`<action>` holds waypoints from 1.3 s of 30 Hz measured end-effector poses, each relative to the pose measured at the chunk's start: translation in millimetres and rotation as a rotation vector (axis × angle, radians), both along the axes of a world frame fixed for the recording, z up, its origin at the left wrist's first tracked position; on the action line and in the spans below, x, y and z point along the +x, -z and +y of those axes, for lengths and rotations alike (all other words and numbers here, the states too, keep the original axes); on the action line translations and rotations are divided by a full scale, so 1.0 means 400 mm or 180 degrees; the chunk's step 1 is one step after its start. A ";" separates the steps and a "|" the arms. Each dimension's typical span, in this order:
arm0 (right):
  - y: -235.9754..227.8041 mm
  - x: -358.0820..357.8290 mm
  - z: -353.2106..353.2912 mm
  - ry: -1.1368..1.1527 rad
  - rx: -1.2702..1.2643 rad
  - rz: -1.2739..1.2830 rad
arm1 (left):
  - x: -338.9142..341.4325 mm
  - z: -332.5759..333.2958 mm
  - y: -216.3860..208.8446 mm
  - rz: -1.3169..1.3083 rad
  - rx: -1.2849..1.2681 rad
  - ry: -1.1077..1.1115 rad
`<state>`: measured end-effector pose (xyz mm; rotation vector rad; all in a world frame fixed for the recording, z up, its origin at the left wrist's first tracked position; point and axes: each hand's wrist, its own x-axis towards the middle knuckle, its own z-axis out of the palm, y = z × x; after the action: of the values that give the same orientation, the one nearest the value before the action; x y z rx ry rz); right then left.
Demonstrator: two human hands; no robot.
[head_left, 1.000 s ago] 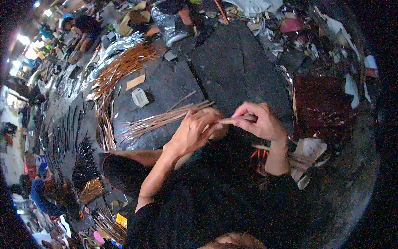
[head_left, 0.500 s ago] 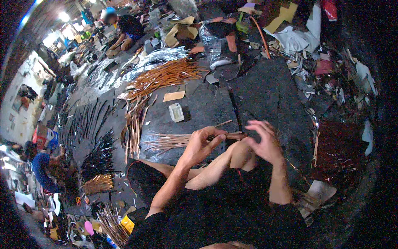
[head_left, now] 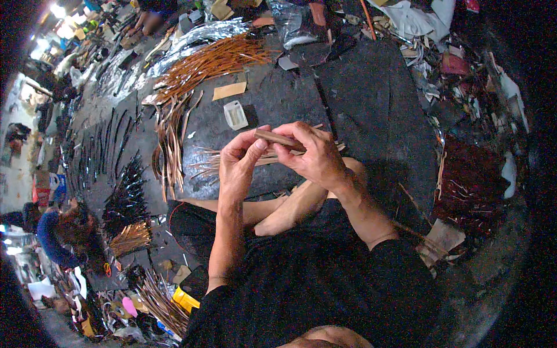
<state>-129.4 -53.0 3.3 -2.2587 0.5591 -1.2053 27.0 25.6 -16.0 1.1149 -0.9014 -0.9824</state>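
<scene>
A short, flat brown strip [head_left: 268,136], possibly leather, lies between my two hands, slanting slightly down to the right. My left hand [head_left: 237,161] pinches it near its left end, thumb below. My right hand [head_left: 316,155] has its fingers closed round the other end, which they hide. Whether it is one piece or several stacked together I cannot tell. Below and behind the hands a spread of thin, pale tan strips [head_left: 210,165] lies on the dark floor mat, beside my crossed legs.
A small white plastic container [head_left: 235,115] and a tan rectangular piece [head_left: 230,91] lie beyond my hands. Orange-brown strips [head_left: 212,64] are heaped farther off; longer brown strips [head_left: 169,145] lie at left. Scraps [head_left: 464,75] line the right side. A person in blue [head_left: 53,238] is far left.
My right hand has moved left and closed on the brown strip, having been open before. Both hands now meet higher above the tan strips. The view has tilted downward.
</scene>
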 end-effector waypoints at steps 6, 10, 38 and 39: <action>0.005 0.058 0.027 -0.0050 -0.0026 -0.0212 | 0.020 -0.006 0.067 0.0195 -0.0733 -0.0306; -0.003 0.106 0.053 0.0060 0.0094 -0.0184 | 0.009 -0.004 0.077 0.0538 -0.1052 -0.0459; 0.057 -0.018 0.053 -0.0289 -0.0244 0.0342 | 0.279 0.074 0.067 0.1748 -0.1278 -0.1728; 0.056 -0.029 0.050 -0.0268 -0.0221 0.0381 | 0.311 0.082 0.083 0.1763 -0.1310 -0.1645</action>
<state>-140.9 -33.0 -19.2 -2.4001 0.4678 -1.0691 151.3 58.5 -49.0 0.6204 -0.3105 -0.5861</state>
